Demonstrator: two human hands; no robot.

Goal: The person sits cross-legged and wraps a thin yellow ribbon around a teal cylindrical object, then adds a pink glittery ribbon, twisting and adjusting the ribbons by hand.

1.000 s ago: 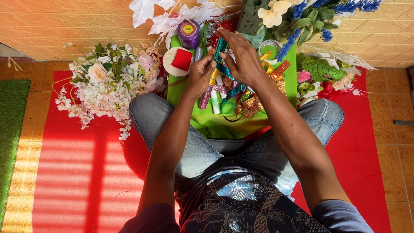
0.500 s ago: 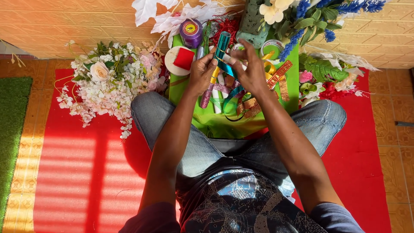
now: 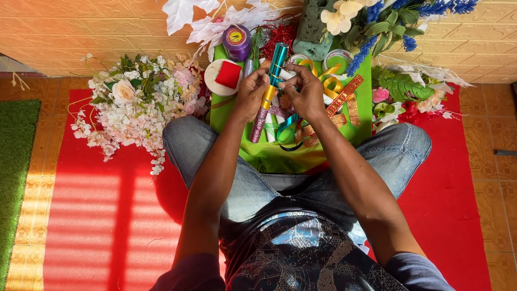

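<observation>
Teal roll in both hands, green cloth, red mat, tiled floor

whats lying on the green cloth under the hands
On the green cloth: glitter sticks, gold ribbon, a purple spool. The left hand and right hand cover the middle.

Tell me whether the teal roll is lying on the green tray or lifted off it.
Lifted. Both the left hand and right hand grip the teal roll, which slants above the green tray instead of lying among the ribbons.
</observation>
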